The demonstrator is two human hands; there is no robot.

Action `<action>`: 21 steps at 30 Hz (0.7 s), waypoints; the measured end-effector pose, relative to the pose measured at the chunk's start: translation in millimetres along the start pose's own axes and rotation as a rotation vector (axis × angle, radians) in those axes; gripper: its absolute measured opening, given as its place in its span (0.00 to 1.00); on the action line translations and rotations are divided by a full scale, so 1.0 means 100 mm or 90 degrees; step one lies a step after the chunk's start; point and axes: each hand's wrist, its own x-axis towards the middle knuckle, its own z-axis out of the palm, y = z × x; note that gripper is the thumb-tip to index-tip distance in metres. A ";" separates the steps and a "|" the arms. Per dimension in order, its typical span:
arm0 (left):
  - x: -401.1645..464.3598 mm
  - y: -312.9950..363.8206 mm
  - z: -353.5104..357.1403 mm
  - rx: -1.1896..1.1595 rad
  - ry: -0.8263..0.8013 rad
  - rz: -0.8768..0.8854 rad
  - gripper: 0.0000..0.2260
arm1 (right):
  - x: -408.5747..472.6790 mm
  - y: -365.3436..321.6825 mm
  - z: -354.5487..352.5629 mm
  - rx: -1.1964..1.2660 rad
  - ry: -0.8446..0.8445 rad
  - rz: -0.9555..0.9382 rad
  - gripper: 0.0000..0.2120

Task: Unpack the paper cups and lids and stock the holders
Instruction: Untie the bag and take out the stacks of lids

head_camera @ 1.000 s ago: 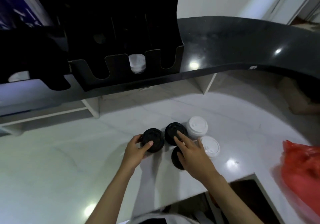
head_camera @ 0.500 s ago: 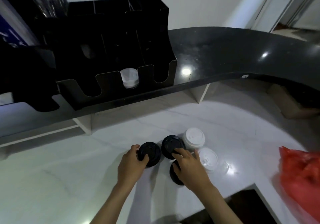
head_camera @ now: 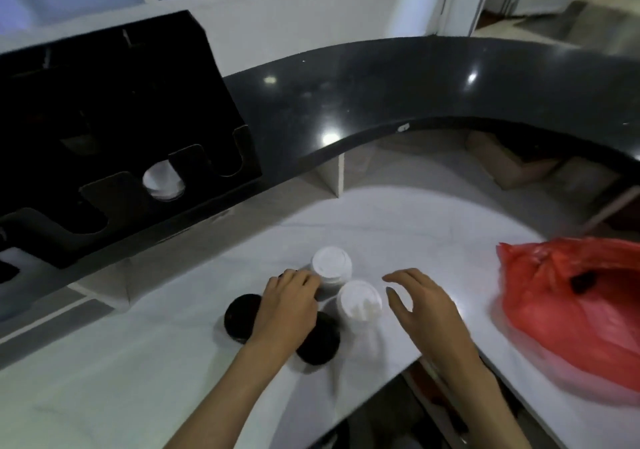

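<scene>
Several stacks of lids stand on the white marble worktop (head_camera: 104, 379). My left hand (head_camera: 287, 306) lies over the middle black lid stack, fingers bent down over its far edge, and hides nearly all of it. Another black lid stack (head_camera: 239, 317) sits to its left and a third (head_camera: 318, 343) just below it. Two white lid stacks (head_camera: 330, 265) (head_camera: 360, 301) stand to the right. My right hand (head_camera: 422, 306) hovers beside the nearer white stack with fingers spread, holding nothing. The black holder (head_camera: 121, 129) stands on the dark counter, with white cups (head_camera: 162, 180) in one slot.
A red plastic bag (head_camera: 571, 310) lies on the worktop at the right. The curved dark counter (head_camera: 381, 95) overhangs the back of the worktop, with a cardboard box (head_camera: 502, 164) under it. The worktop's front edge runs just behind my right wrist.
My left hand left the leftmost black stack and moved right onto the middle one. My right hand lifted off the black lids and moved right beside the white stack. The camera turned right.
</scene>
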 end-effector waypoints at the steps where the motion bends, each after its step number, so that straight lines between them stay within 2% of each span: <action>1: 0.10 0.15 0.03 -0.001 -0.004 0.034 0.11 | -0.06 0.13 -0.12 0.008 0.019 0.030 0.09; 7: 0.69 1.12 0.33 -0.049 -0.029 0.204 0.15 | -0.45 1.00 -0.87 0.027 0.125 0.170 0.08; 13: 1.11 2.13 0.46 -0.124 -0.051 0.247 0.13 | -0.70 1.78 -1.41 -0.002 0.162 0.241 0.08; 17: 1.32 2.87 0.48 -0.232 0.029 0.258 0.21 | -0.68 2.26 -1.58 0.007 0.161 0.283 0.11; 19: 1.43 3.22 0.54 -0.256 0.084 0.278 0.20 | -0.63 2.46 -1.60 0.011 0.151 0.307 0.15; 21: 1.53 3.50 0.70 -0.223 0.090 0.349 0.16 | -0.58 2.62 -1.57 0.014 0.141 0.318 0.19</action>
